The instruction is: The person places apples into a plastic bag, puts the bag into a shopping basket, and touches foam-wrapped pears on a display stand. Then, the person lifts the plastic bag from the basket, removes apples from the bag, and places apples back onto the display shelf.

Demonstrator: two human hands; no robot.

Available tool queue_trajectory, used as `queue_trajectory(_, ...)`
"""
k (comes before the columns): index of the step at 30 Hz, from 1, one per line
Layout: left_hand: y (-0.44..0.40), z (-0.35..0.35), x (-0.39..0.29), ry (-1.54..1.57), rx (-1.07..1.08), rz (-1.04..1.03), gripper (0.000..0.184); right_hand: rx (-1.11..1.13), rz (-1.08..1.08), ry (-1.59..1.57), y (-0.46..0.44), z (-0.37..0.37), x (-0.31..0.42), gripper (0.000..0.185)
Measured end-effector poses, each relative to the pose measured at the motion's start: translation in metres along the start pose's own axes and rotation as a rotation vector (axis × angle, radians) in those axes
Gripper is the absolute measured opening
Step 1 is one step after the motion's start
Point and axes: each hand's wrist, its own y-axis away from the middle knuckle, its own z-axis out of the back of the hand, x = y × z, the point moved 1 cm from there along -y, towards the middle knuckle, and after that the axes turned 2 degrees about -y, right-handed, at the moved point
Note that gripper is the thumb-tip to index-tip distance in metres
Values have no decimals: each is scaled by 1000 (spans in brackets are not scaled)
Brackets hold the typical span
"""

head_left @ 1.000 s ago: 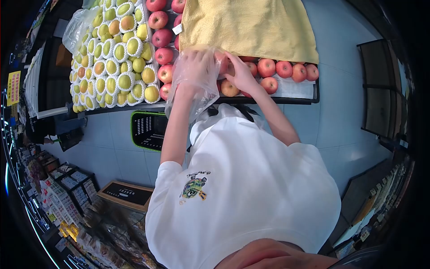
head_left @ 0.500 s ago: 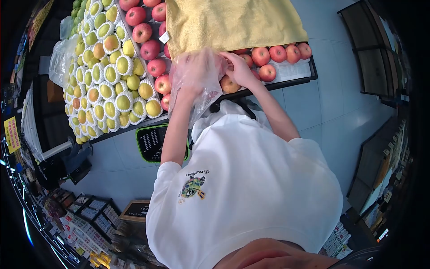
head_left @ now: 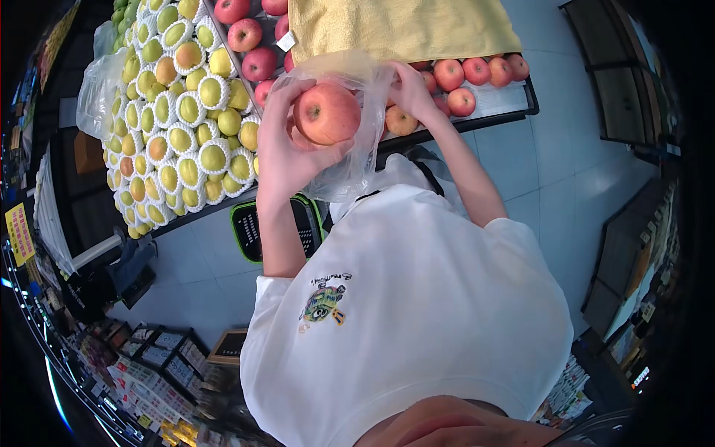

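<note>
My left hand (head_left: 284, 153) is wrapped around a red apple (head_left: 328, 113), stem end facing up toward me. Behind and beside that apple hangs a thin clear plastic bag (head_left: 348, 173), its upper part crumpled around it. The bag's right edge is pinched by my right hand (head_left: 410, 91), whose fingertips are partly hidden by the film. Just below my right hand a paler apple (head_left: 401, 121) lies on the display. A yellow towel (head_left: 410, 30) covers the area beyond both hands.
Pears in white foam nets (head_left: 179, 138) fill the stand on the left. More red apples (head_left: 477, 71) line the display's right edge. A black basket with a green rim (head_left: 242, 231) is below my left forearm. Dark shelving (head_left: 618, 74) stands at far right.
My left hand, earlier covered by the bag, now shows outside it, gripping the apple nearer to me. My right hand has shifted slightly up and right with the bag's edge.
</note>
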Motion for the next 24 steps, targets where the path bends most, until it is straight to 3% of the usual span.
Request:
queue_trajectory(2,6,7,-15,48,4,-92,80,49,19,33,8,1,11,49)
queue_trajectory(4,11,8,-21,56,1,-124,79,-12,118,187,21,5,21,69)
queue_trajectory(6,14,4,-19,69,-4,-154,79,-73,79,243,39,15,48,71)
queue_trajectory(8,17,-5,-12,336,65,-146,78,-129,41,295,58,27,91,74)
queue_trajectory(10,18,-14,-14,304,48,-186,78,-77,-90,-487,79,34,137,67)
queue_trajectory(13,21,-33,-23,161,38,-265,77,98,-179,-714,105,48,182,64)
queue_trajectory(15,23,-52,-28,-28,71,-310,79,123,-147,-758,119,49,188,74)
queue_trajectory(16,23,-59,-36,-85,124,-334,83,109,-152,-746,127,51,188,74)
queue_trajectory(18,22,-80,-39,-106,165,-360,85,59,-44,-371,136,59,180,87)
queue_trajectory(24,11,-159,-64,-181,251,-440,77,-37,-155,-409,145,122,135,94)
